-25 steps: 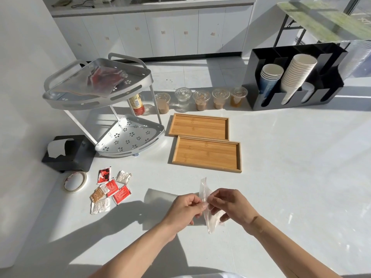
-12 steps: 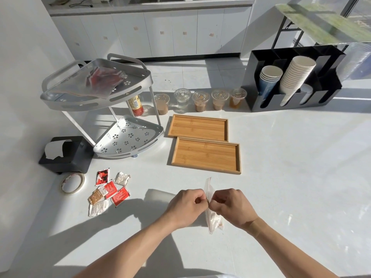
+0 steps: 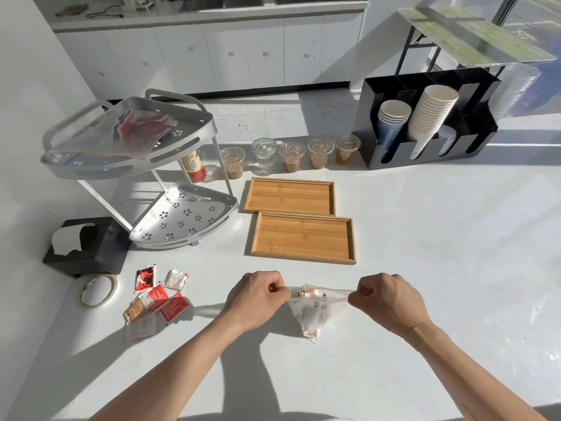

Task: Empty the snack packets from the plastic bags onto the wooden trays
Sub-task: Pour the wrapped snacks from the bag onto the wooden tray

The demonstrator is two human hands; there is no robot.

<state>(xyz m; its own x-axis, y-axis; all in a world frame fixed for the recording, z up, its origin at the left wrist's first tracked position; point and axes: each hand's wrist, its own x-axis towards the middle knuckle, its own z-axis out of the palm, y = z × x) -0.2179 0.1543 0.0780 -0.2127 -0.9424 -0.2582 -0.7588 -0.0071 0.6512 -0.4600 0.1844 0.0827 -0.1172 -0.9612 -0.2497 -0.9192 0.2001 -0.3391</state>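
One clear plastic zip bag point(image 3: 315, 311) holding tan snack packets hung just above the white desk point(image 3: 440, 268), near its front edge. The left hand point(image 3: 258, 297) and the right hand point(image 3: 390, 302) each pinched one end of the bag's top edge, fingers closed tight on the plastic. Compared with a second earlier, the hands had moved apart and the bag, previously seen edge-on between them, was stretched wide along its mouth.

Two rectangular wooden trays point(image 3: 290, 196) point(image 3: 303, 237) lay side by side just beyond the bag, both bare. A second clear plastic bag with red packets point(image 3: 133, 129) rested on the top tier of a grey two-tier metal corner rack point(image 3: 185, 214). About seven loose red, white and tan packets point(image 3: 158, 299) lay left of the left hand, beside one roll of tape point(image 3: 99, 290) and one black tissue box point(image 3: 86, 246). Five lidded clear cups point(image 3: 291, 153) stood in a row behind the trays, next to a black cup holder with stacked paper cups point(image 3: 425, 123).
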